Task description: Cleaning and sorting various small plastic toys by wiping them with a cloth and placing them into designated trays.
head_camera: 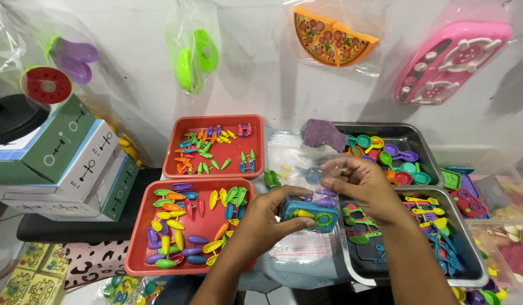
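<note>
Fingers (288,195) of the left hand (265,217) curl around a small blue toy (310,213) with a yellow piece and a green ring on its face, thumb on top, fingertips pressed to its near side. The right hand (360,185) sits just above it, thumb and fingertips pinched on the edge of a clear bag (306,169) that seems to wrap the toy. Both hands hover over a stack of clear bags between the trays. To the left, a near red tray (138,237) holds coloured leaf-shaped pieces; a far red tray (171,148) holds smaller bits. To the right, two steel trays (425,148) hold toy spoons, pans and forks. Bagged toys hang on the wall (261,73).
</note>
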